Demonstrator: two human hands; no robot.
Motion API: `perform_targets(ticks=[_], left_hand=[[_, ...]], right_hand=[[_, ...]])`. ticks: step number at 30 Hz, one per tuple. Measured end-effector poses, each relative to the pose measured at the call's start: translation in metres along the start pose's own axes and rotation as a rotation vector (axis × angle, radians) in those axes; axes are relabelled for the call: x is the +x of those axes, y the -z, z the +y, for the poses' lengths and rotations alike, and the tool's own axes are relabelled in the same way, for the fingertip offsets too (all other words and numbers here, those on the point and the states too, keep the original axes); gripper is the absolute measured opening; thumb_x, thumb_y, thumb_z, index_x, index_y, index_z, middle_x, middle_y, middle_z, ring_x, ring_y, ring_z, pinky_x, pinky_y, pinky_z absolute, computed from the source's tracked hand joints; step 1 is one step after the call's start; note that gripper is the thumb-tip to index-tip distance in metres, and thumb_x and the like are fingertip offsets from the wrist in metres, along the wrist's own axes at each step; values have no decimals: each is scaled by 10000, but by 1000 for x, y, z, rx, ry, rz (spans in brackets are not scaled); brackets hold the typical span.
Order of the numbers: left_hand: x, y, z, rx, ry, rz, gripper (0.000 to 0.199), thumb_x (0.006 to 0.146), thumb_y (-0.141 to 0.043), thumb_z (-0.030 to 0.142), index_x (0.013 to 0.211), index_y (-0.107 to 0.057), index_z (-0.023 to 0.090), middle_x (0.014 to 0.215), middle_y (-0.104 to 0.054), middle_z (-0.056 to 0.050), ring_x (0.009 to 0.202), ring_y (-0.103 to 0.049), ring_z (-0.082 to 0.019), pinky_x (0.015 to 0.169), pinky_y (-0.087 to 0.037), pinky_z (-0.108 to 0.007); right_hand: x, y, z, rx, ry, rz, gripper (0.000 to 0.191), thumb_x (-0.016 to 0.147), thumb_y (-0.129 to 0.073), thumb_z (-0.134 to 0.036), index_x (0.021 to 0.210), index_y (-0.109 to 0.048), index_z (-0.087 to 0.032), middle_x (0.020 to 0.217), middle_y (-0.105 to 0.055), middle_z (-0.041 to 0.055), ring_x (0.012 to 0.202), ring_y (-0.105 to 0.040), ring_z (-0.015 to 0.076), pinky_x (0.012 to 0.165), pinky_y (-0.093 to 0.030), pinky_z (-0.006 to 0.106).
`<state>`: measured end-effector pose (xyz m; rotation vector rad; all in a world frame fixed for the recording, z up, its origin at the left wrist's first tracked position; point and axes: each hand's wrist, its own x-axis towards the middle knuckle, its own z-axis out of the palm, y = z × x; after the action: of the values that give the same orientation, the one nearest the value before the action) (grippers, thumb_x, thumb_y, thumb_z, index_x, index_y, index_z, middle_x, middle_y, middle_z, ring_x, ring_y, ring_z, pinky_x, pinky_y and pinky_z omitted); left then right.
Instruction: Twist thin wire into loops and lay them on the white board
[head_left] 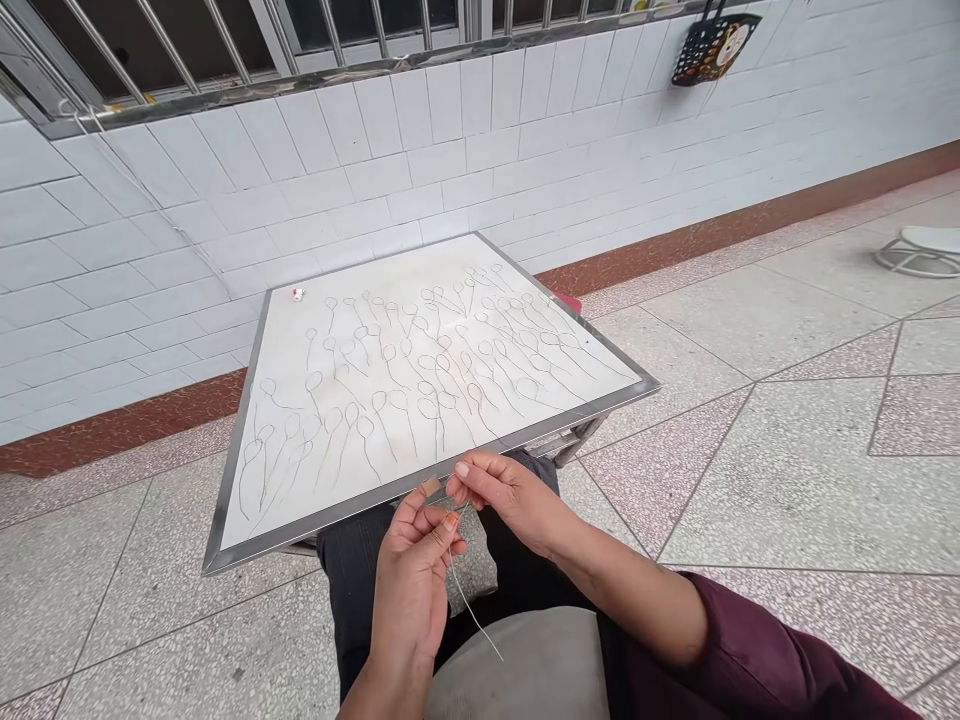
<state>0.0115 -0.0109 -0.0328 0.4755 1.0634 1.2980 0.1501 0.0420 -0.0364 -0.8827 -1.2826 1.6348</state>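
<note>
My left hand point(416, 570) is closed in a pinch on a thin, pale wire point(472, 614), whose loose end hangs down over my lap. A tan strip of tape point(430, 487) is wrapped round one of its fingertips. Close beside it, my right hand point(504, 492) pinches the upper part of the same wire between thumb and fingers. Exactly how the strand runs between the fingertips is partly hidden. Both hands are just off the near edge of a white table point(337, 530), on which several thin wires with looped ends point(427, 400) lie spread out.
A grey metal rim point(315, 535) borders the table. A small red-and-white item point(298, 294) lies at its far left corner. Behind stands a white tiled wall point(337, 210) with a barred window. A dotted bag point(716, 48) hangs there, and a white stool point(926, 245) is far right.
</note>
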Motion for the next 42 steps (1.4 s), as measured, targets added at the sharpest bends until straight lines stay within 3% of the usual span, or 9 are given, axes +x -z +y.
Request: perform_targets(ticks=[7,17,24,27,32,36,42], left_hand=[[2,-1,1,28,-21,-15,440,634,-861,187,1056,-738,208,695,-609,21,639,-525,-96,600,-454,-215],[1,-2,2,44,-59,-16,418,669,-847,216,1071,-737,187,699,-631,9,656,-528,-100,627,-447,-211],[1,1,1,37,-43,-13,461,678,-847,201,1115,-700,204,737,-645,10,691,-567,-111,658,-483,-231],[0,1,1,40,-30,-15,476,681,-847,196,1128,-684,211,717,-639,26,650,-563,-97,653,-486,-227],[-3,-1,4,81,-24,-72,464,722,-820,207,1163,-675,225,761,-666,16,709,-602,-110,708,-506,-240],[-4,1,7,86,-7,-108,441,746,-808,253,1168,-685,225,805,-694,-10,796,-640,-142,775,-527,-276],[-1,6,9,138,-4,-92,425,768,-790,322,1168,-699,215,847,-714,-44,775,-657,-161,767,-537,-313]], right_hand=[[0,0,6,163,-52,-45,330,927,-601,-479,893,-750,-186,751,-607,2,648,-452,100,623,-338,249],[0,3,7,150,-71,-83,352,904,-616,-523,957,-745,-200,751,-602,1,674,-501,118,687,-419,266],[-1,2,3,161,18,-114,222,894,-669,-415,1002,-680,-221,802,-603,-26,691,-518,96,686,-427,246],[0,1,3,189,-3,-152,190,829,-739,-361,917,-681,-203,848,-649,-12,712,-559,105,685,-454,257],[1,0,2,224,-39,-144,207,802,-751,-361,790,-660,-176,766,-649,-16,688,-579,109,665,-476,262],[0,2,0,244,-61,-156,219,802,-748,-364,780,-649,-170,704,-627,-28,634,-565,99,637,-477,255],[1,5,1,178,-35,-148,198,813,-737,-355,780,-660,-175,718,-632,-28,676,-579,107,680,-493,267]])
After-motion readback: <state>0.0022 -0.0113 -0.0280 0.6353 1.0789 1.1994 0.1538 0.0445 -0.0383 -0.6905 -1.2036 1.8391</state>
